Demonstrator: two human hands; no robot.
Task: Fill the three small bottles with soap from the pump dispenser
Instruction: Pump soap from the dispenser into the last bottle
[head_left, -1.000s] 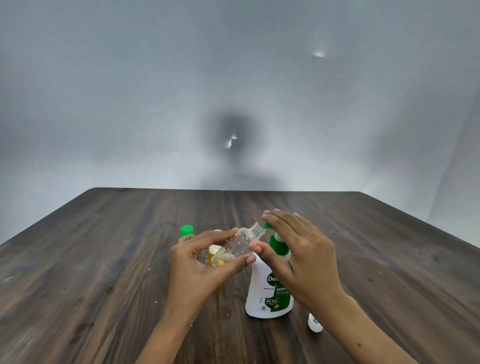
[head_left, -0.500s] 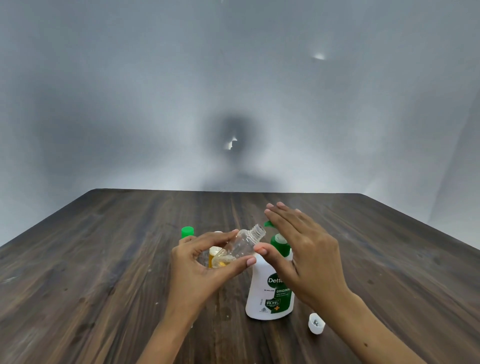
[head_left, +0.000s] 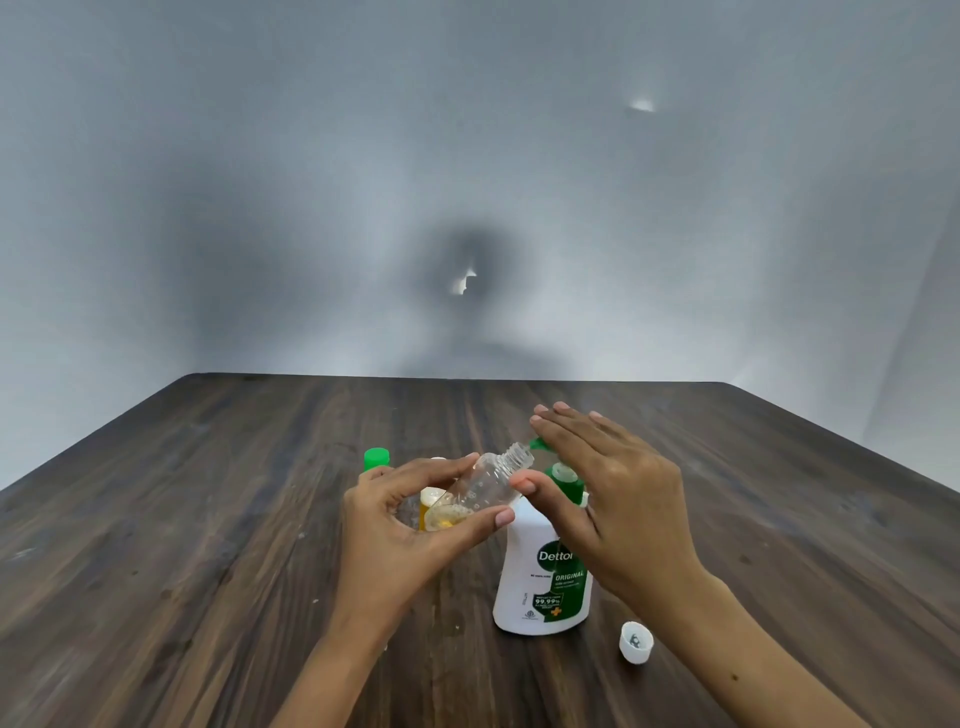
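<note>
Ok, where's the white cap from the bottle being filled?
In the head view, the white cap lies open side up on the table, right of the pump dispenser, below the right forearm.

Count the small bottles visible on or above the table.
3: a clear bottle tilted in the left hand; an amber-filled bottle behind it; a green-capped bottle farther left, mostly hidden. Others may be hidden.

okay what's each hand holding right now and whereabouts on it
The left hand grips the small clear bottle round its lower body, tilted. The right hand holds nothing; its straight fingers lie over the pump dispenser.
</note>
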